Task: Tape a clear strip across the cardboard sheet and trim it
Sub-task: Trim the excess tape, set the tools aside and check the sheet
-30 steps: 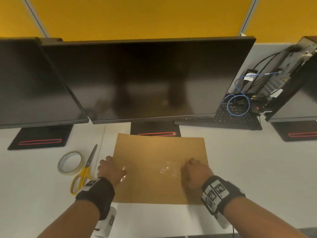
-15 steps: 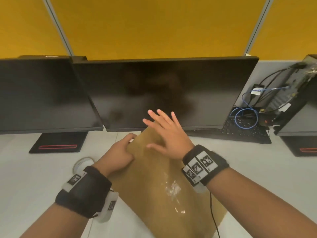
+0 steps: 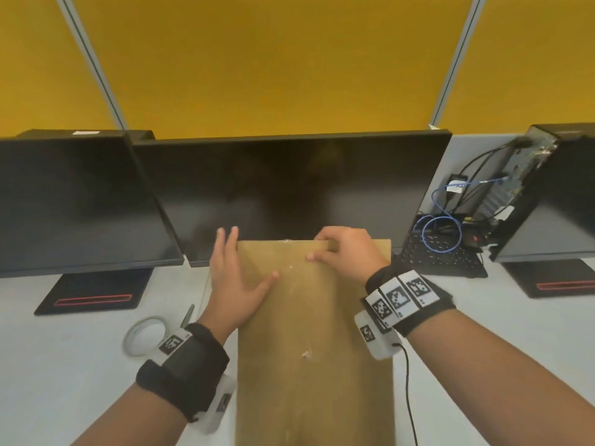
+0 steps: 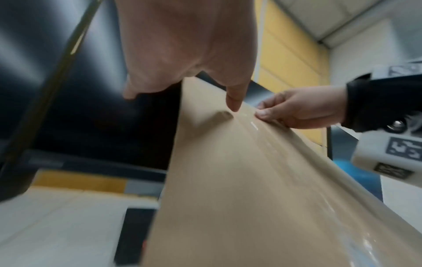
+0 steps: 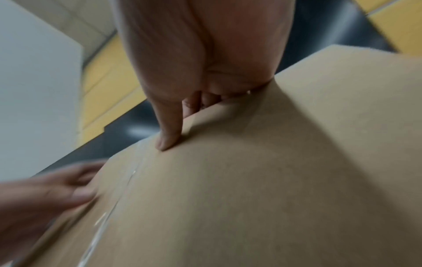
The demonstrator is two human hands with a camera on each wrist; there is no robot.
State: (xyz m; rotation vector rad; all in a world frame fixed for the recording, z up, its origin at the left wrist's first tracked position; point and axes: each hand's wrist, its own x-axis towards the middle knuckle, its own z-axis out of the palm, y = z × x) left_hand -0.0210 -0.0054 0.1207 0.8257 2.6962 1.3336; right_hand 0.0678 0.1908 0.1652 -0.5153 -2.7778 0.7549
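Observation:
The brown cardboard sheet [image 3: 315,333] is lifted off the white desk, its long side running toward me and its far edge raised in front of the middle monitor. A clear tape strip [image 3: 306,355] runs down its face, showing only as glints. My left hand [image 3: 236,265] pinches the left edge near the top, fingers straight behind, thumb on the front. My right hand [image 3: 335,249] grips the top edge, fingers curled over it, thumb on the face. The right wrist view shows that thumb [image 5: 167,139] pressing on the sheet [image 5: 251,180] beside the tape line [image 5: 128,178].
A roll of clear tape [image 3: 143,338] lies on the desk [image 3: 64,365] left of my left wrist, with scissors [image 3: 187,315] partly hidden behind it. Three dark monitors [image 3: 289,194] stand across the back. A keyboard [image 3: 441,255] and blue cables sit at the right.
The sheet lay flat under both hands a second ago. It has been turned lengthwise and lifted. My right hand, open above it half a second ago, now grips the top edge.

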